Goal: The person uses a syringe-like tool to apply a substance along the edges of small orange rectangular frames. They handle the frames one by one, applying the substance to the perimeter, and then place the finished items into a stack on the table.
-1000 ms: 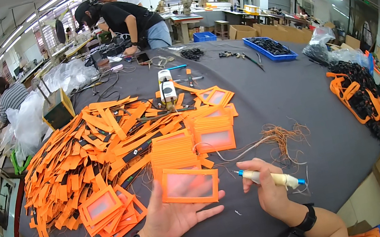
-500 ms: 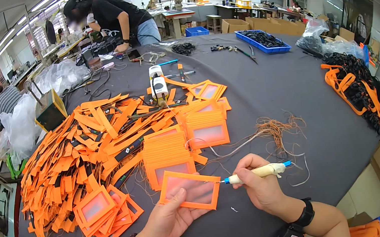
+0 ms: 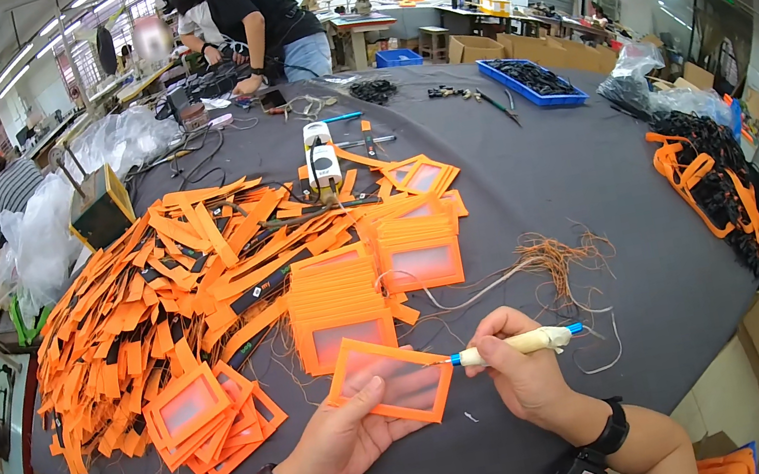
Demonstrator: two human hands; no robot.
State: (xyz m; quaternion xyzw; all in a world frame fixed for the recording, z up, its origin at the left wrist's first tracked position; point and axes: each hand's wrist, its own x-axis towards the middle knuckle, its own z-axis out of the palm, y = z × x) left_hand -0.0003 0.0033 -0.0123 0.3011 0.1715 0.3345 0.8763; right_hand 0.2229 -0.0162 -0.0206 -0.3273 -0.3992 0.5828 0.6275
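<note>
My left hand [image 3: 349,437] is closed on an orange-bordered clear card holder [image 3: 395,382], thumb on the front face and fingers behind, visible through the clear window. In my right hand [image 3: 523,376] is a pen-shaped tool [image 3: 530,342] with blue ends and a cream wrapping round its middle. Its thin tip is at the holder's upper right edge; whether it touches cannot be made out. Just beyond my left hand stand stacks of similar card holders [image 3: 344,335], and more loose holders [image 3: 189,409] lie fanned to its left.
A large heap of orange straps [image 3: 132,331] covers the left side of the table. Tangled orange thread [image 3: 556,257] lies right of the stacks. Farther back are a white power strip [image 3: 321,161] and a blue tray [image 3: 533,80] of black parts. A co-worker [image 3: 260,19] leans over the far edge.
The card holder and my left hand have shifted slightly right, so the tool's tip now overlaps the holder's edge. The co-worker at the back has moved a little.
</note>
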